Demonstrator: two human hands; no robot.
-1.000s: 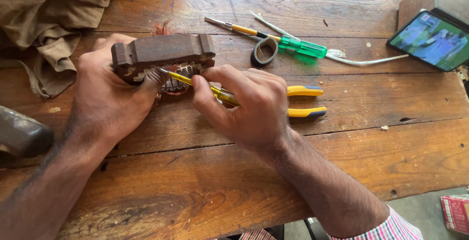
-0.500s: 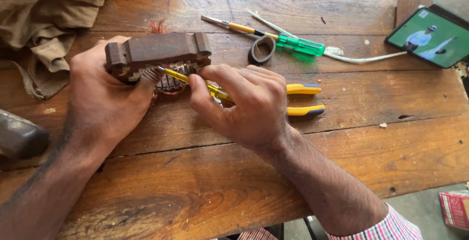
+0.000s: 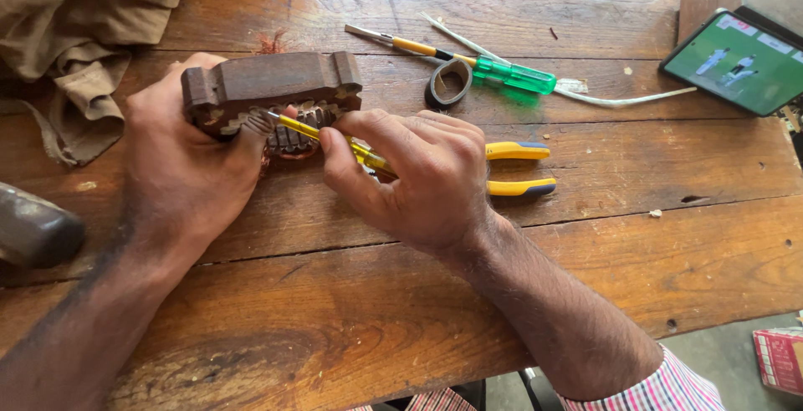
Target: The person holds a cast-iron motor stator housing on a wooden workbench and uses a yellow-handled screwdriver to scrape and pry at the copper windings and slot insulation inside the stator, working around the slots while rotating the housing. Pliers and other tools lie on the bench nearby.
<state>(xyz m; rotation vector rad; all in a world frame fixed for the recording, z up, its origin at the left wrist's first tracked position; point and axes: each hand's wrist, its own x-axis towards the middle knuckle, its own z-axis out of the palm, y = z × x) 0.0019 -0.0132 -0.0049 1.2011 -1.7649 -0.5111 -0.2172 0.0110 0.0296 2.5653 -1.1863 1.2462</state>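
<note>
My left hand [image 3: 188,168] grips a dark brown motor stator [image 3: 272,85] with copper windings, holding it on edge on the wooden table [image 3: 335,311]. My right hand [image 3: 410,177] holds a thin yellow-handled screwdriver [image 3: 322,133]; its tip pokes into the windings at the stator's underside. The rear of the screwdriver's handle is hidden in my right fist.
Yellow-handled pliers [image 3: 519,168] lie just right of my right hand. Behind lie a green-handled screwdriver [image 3: 493,70], a roll of dark tape [image 3: 448,83] and a white strip [image 3: 619,98]. A phone [image 3: 740,61] leans at far right, brown cloth [image 3: 75,35] at far left, a dark object [image 3: 33,231] at the left edge.
Both hands stay on the stator and the screwdriver; only the view has shifted slightly. The screwdriver tip remains in the windings.
</note>
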